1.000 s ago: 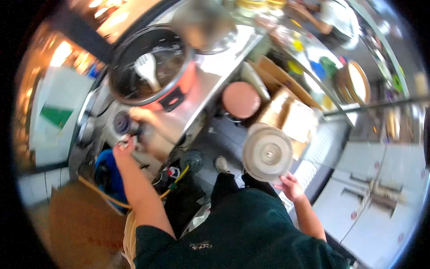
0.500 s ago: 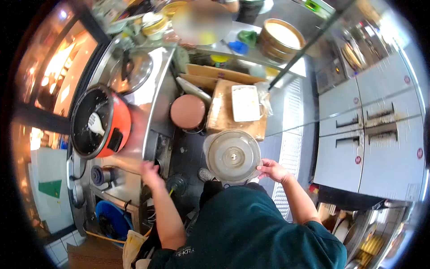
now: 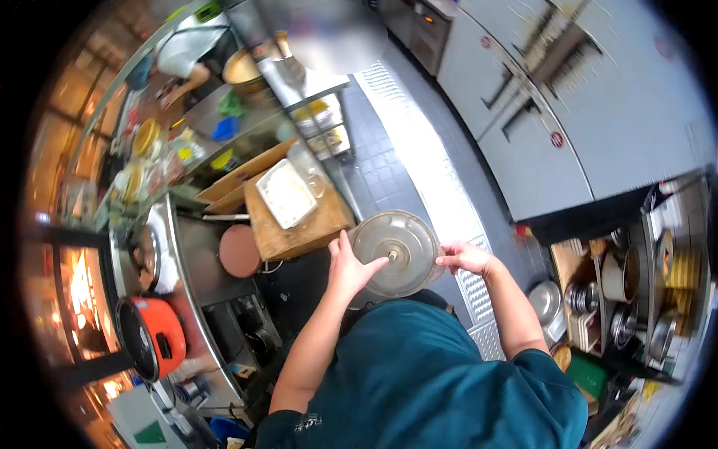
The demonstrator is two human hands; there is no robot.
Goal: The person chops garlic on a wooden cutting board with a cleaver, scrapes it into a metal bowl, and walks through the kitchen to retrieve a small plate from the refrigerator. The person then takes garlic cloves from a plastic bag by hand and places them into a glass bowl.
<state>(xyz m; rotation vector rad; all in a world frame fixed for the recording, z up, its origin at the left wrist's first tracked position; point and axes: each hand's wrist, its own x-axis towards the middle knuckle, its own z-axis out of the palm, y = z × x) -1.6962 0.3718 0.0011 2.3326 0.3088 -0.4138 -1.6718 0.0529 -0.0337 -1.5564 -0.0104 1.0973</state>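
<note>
In front of my waist is a round translucent plastic bowl [image 3: 407, 232] with a small metal post at its centre. My right hand [image 3: 467, 259] pinches the bowl's right rim between thumb and fingers. On the opposite side, my left hand [image 3: 350, 268] holds the bowl's left edge, its thumb over the rim and pointing toward the post, its fingers along the outside. Just beyond the bowl stands a brown box [image 3: 295, 236] with a white rectangular tub [image 3: 286, 193] on top.
A red-orange pot [image 3: 166, 337] stands on the steel counter [image 3: 196, 314] at left. Beside the box is a round pinkish-brown lid [image 3: 240, 251]. Large steel cabinet doors [image 3: 516, 105] rise at upper right, above shelves of pans [image 3: 624, 322]. Another person's arm [image 3: 185, 86] reaches over the far counter.
My left hand has moved from beside the counter to the bowl's left edge. The view has turned right, bringing the shelves of pans into sight. My right hand keeps hold of the rim.
</note>
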